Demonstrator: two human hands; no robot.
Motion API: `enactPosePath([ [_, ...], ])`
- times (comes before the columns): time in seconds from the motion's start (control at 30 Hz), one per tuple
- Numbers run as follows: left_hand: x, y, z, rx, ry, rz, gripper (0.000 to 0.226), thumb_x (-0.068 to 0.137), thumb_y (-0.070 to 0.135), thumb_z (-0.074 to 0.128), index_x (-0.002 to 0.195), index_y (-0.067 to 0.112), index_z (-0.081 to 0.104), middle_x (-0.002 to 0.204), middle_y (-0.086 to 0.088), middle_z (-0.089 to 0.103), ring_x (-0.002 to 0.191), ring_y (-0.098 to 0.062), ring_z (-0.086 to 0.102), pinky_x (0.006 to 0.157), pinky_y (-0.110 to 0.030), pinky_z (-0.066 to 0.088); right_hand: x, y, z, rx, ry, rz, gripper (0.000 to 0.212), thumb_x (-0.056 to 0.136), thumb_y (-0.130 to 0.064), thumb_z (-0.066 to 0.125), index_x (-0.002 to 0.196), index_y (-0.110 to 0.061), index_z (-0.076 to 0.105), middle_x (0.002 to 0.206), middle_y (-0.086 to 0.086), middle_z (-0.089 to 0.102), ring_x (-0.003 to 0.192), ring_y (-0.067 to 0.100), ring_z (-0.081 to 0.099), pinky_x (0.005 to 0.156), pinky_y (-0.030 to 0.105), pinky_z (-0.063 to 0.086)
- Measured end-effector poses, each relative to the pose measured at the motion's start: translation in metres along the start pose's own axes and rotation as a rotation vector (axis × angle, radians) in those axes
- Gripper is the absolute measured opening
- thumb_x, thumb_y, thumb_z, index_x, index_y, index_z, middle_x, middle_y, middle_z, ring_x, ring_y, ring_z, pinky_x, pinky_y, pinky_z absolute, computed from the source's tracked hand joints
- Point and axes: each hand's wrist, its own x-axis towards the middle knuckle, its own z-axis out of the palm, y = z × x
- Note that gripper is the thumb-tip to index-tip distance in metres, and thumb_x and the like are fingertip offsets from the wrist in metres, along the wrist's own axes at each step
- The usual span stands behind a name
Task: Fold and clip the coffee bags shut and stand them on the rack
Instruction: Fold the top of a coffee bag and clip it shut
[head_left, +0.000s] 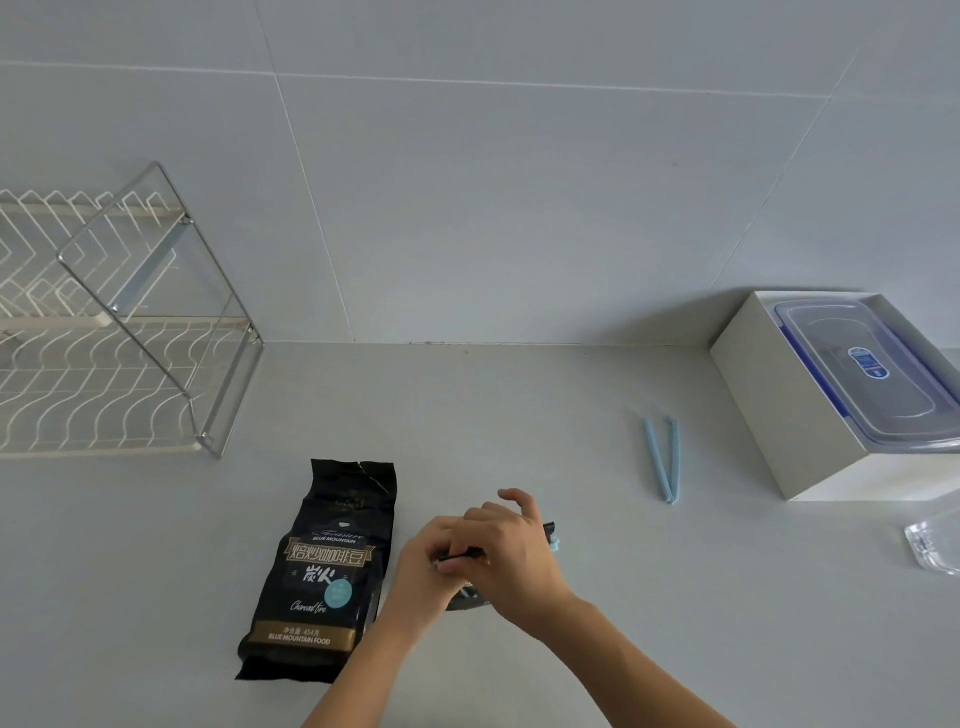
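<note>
Both hands (467, 556) pinch glossy black bag top (462, 557); second bag (322, 577) flat alongside.

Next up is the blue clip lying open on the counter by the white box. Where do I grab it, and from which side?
Take the blue clip at its joined near end, coming from above on the near side. Its two arms meet in a hinge there and splay apart toward the wall, so that end is the one solid spot. It lies flat on the counter, clear of the white box.
</note>
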Motion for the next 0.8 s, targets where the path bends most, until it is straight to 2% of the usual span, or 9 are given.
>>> enactPosePath([
  [0.13, -0.003, -0.002, 0.0, -0.053, -0.044, -0.032, 0.046, 0.067, -0.01, 0.059, 0.057, 0.034, 0.064, 0.071, 0.003, 0.057, 0.063, -0.009, 0.057, 0.055, -0.025, 0.046, -0.011, 0.001, 0.001, 0.023, 0.088, -0.025, 0.017, 0.079, -0.031, 0.062, 0.065, -0.024, 0.055, 0.061, -0.007, 0.058, 0.065, 0.009, 0.051, 0.106, 0.025, 0.018],
  [0.2, -0.004, -0.004, 0.0, -0.039, -0.048, -0.036, 0.04, 0.066, -0.006, 0.061, 0.059, 0.034, 0.065, 0.074, 0.002, 0.058, 0.063, -0.007, 0.059, 0.053, -0.023, 0.047, -0.012, 0.0, -0.001, 0.03, 0.074, -0.028, 0.014, 0.08, -0.029, 0.063, 0.067, -0.025, 0.058, 0.062, -0.007, 0.059, 0.067, 0.01, 0.052, 0.107, 0.029, 0.02],
  [0.3, 0.0, -0.007, -0.005, -0.065, -0.049, -0.041, 0.043, 0.069, -0.011, 0.063, 0.062, 0.031, 0.068, 0.079, -0.003, 0.063, 0.065, -0.004, 0.062, 0.054, -0.016, 0.047, -0.009, 0.0, -0.008, 0.019, 0.032, -0.033, 0.014, 0.084, -0.033, 0.056, 0.075, -0.026, 0.064, 0.07, -0.007, 0.062, 0.074, 0.009, 0.054, 0.112, 0.033, 0.018],
  [0.4, 0.007, -0.017, -0.018, -0.142, 0.019, -0.087, 0.023, 0.074, -0.004, 0.071, 0.077, 0.019, 0.074, 0.086, -0.005, 0.073, 0.081, -0.008, 0.067, 0.064, -0.011, 0.049, 0.003, 0.002, -0.021, 0.043, 0.15, -0.016, 0.02, 0.086, -0.041, 0.052, 0.076, -0.027, 0.063, 0.078, -0.012, 0.067, 0.08, 0.005, 0.057, 0.11, 0.03, 0.021],
  [0.47, 0.009, -0.028, -0.025, -0.242, 0.087, -0.177, 0.019, 0.075, 0.005, 0.074, 0.089, 0.018, 0.072, 0.089, -0.002, 0.074, 0.085, -0.011, 0.068, 0.064, -0.014, 0.051, 0.011, 0.011, -0.031, 0.04, 0.212, -0.018, 0.013, 0.084, -0.043, 0.055, 0.085, -0.032, 0.062, 0.089, -0.016, 0.067, 0.088, 0.001, 0.056, 0.106, 0.029, 0.028],
  [0.5, 0.01, -0.033, -0.027, -0.278, 0.116, -0.213, 0.021, 0.076, 0.009, 0.073, 0.094, 0.018, 0.07, 0.091, 0.0, 0.072, 0.087, -0.012, 0.067, 0.064, -0.016, 0.052, 0.013, 0.019, -0.034, 0.052, 0.186, 0.001, 0.015, 0.083, -0.044, 0.058, 0.094, -0.035, 0.06, 0.099, -0.018, 0.065, 0.095, 0.0, 0.055, 0.103, 0.028, 0.031],
  [0.6, 0.012, -0.041, -0.028, -0.39, 0.172, -0.285, 0.022, 0.077, 0.025, 0.069, 0.098, 0.021, 0.064, 0.101, -0.005, 0.068, 0.094, -0.017, 0.065, 0.068, -0.023, 0.053, 0.011, 0.044, -0.033, 0.194, -0.046, 0.156, 0.051, 0.077, -0.044, 0.068, 0.122, -0.043, 0.043, 0.126, -0.018, 0.051, 0.114, 0.003, 0.046, 0.097, 0.027, 0.039],
  [0.7, 0.014, -0.043, -0.026, -0.426, 0.192, -0.335, 0.044, 0.071, 0.042, 0.066, 0.107, 0.017, 0.058, 0.109, -0.009, 0.066, 0.102, -0.021, 0.063, 0.078, -0.031, 0.051, 0.005, 0.057, -0.014, 0.399, -0.17, 0.32, 0.078, 0.076, -0.033, 0.074, 0.135, -0.043, 0.024, 0.134, -0.011, 0.043, 0.117, 0.009, 0.046, 0.092, 0.028, 0.043],
  [0.8, 0.011, -0.045, -0.023, -0.426, 0.153, -0.387, 0.065, 0.063, 0.044, 0.071, 0.119, 0.02, 0.049, 0.113, -0.006, 0.062, 0.104, -0.018, 0.061, 0.078, -0.03, 0.05, -0.002, 0.063, 0.007, 0.48, -0.181, 0.474, 0.067, 0.082, -0.032, 0.069, 0.135, -0.03, 0.028, 0.125, -0.004, 0.054, 0.106, 0.015, 0.056, 0.089, 0.033, 0.051],
])
